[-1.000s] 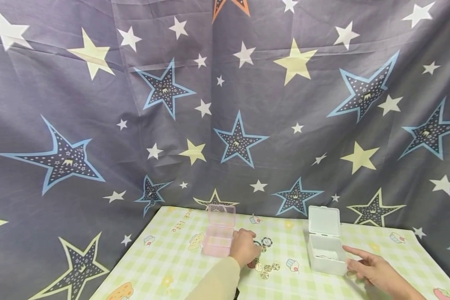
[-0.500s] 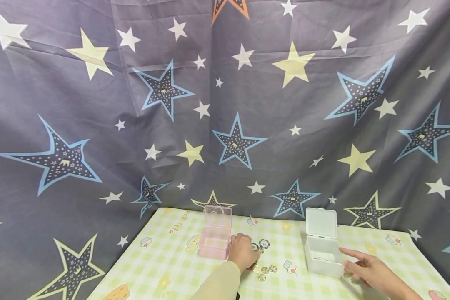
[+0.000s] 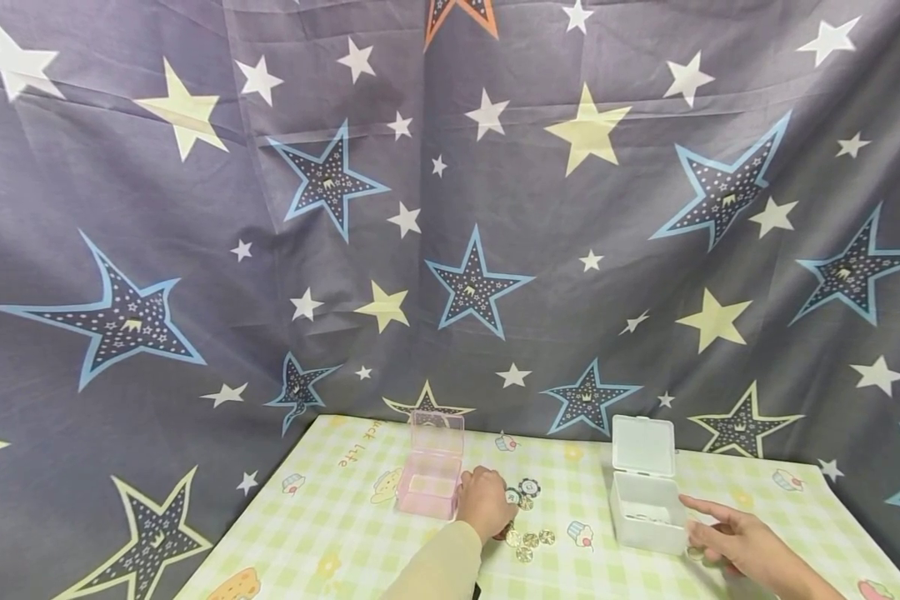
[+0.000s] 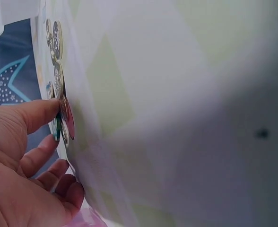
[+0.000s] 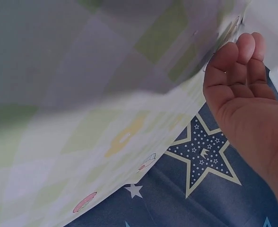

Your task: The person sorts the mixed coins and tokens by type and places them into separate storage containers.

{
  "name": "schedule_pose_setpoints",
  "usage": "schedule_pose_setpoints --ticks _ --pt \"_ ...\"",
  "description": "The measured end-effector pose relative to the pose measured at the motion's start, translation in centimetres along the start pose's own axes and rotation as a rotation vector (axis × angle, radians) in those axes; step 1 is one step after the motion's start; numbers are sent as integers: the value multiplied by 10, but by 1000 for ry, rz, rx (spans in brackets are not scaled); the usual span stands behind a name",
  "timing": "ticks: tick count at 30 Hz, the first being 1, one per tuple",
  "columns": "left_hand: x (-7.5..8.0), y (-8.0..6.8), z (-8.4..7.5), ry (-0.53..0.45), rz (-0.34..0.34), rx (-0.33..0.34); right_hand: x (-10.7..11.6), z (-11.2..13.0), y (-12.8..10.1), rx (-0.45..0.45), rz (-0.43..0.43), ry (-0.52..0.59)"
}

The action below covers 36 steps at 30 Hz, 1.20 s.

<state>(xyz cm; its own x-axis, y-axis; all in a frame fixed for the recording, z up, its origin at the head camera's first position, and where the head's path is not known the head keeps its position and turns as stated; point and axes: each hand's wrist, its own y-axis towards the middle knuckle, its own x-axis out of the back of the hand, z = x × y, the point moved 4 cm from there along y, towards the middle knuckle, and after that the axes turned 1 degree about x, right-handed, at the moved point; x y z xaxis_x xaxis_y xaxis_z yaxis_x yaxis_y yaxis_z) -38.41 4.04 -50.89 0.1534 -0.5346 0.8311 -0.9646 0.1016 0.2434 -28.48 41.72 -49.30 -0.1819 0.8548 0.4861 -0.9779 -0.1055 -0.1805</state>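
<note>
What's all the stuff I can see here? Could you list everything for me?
Pink clear plastic box: one, lid up, left of the table's middle.
White plastic box: one, lid up, right part of the table, small pieces inside too blurred to name.
Gold round coins: several, on the cloth between the boxes.
Black-and-white round chip: one, behind the coins.
Green-and-white checked tablecloth: one, with cartoon prints, covering the table.
Grey-blue star-print curtain: one, hanging behind the table.
Left hand: cream sleeve, beside the pink box, fingertips on a chip at the coin pile.
Right hand: fingers relaxed, resting beside the white box.
</note>
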Motion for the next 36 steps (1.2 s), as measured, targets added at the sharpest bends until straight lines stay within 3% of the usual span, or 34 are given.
schedule_pose_setpoints --ticks 8,14,18,27,31,36 --pt "-3 -1 0 -87 -50 -9 -1 -1 0 -10 5 17" --pt "0 -1 -5 -110 -32 -72 -2 -2 -4 36 30 23" --pt "1 1 -6 -151 -23 -73 -2 -2 -4 36 40 43" --pt "1 4 -11 -111 -51 -104 -3 -2 -3 -25 29 65" --pt "1 4 -14 -153 -30 -95 -3 -1 -3 -26 31 74" --pt "0 5 -18 -292 36 -45 -3 -2 -3 -27 32 82"
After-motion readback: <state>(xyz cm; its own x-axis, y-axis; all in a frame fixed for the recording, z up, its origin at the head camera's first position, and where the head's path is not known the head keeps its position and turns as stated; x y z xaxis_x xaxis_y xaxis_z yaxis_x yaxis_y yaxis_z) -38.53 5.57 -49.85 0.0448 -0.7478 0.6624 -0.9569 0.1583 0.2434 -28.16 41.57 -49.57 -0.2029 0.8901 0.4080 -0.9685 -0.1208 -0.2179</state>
